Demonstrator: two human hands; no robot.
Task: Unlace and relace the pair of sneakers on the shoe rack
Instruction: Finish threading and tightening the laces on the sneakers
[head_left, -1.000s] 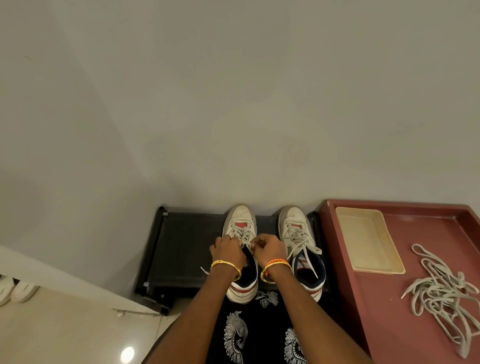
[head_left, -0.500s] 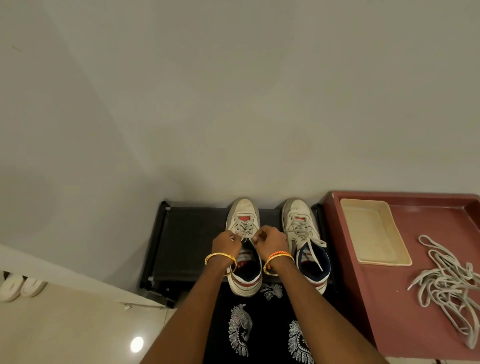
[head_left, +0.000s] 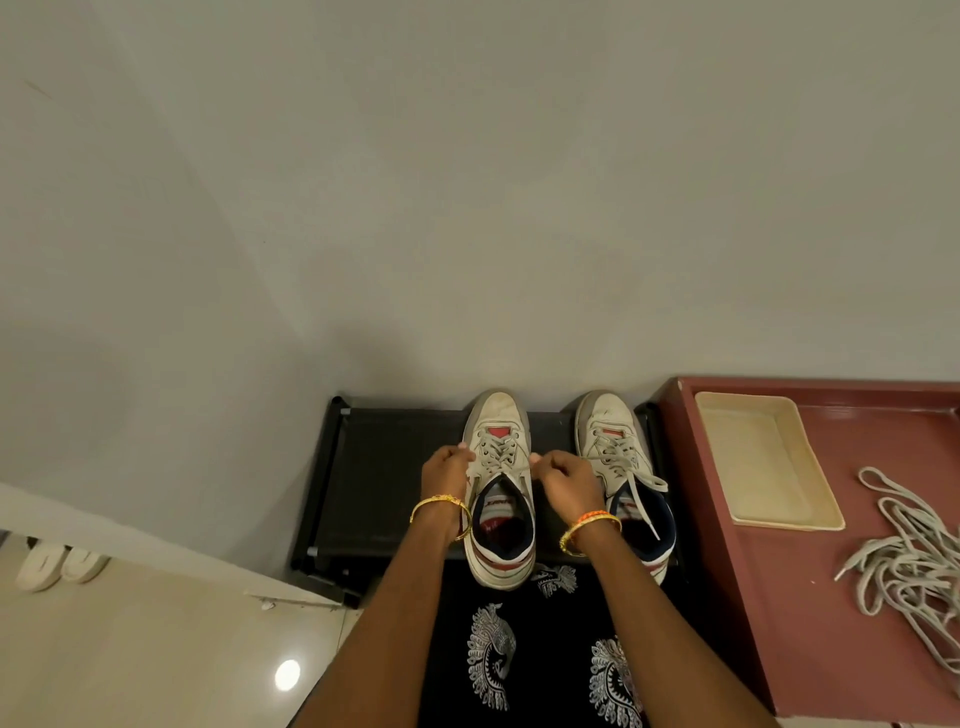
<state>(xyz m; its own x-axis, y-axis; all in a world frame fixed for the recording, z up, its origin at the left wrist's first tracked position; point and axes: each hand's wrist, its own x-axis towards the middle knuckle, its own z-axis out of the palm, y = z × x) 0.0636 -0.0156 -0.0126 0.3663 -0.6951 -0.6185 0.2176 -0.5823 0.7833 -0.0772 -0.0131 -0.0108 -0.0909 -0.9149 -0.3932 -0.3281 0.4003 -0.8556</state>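
Two worn white leather sneakers sit toes-to-wall on the black fabric-topped shoe rack, heels overhanging its near edge. Left sneaker mid-rack, right sneaker at the rack's right end, just beside the dark red tray table.

Left hand fingers curled, pinching grey lace at the left sneaker's left eyelet row. Right hand curled, pinching lace at its right side; the grey lace runs across the tongue between them. The right sneaker's lace ends hang loose over its collar.

Open rack surface left of the sneakers. On the table: cream rectangular plastic tray far-left, pile of loose grey laces by the right edge, bare surface between.
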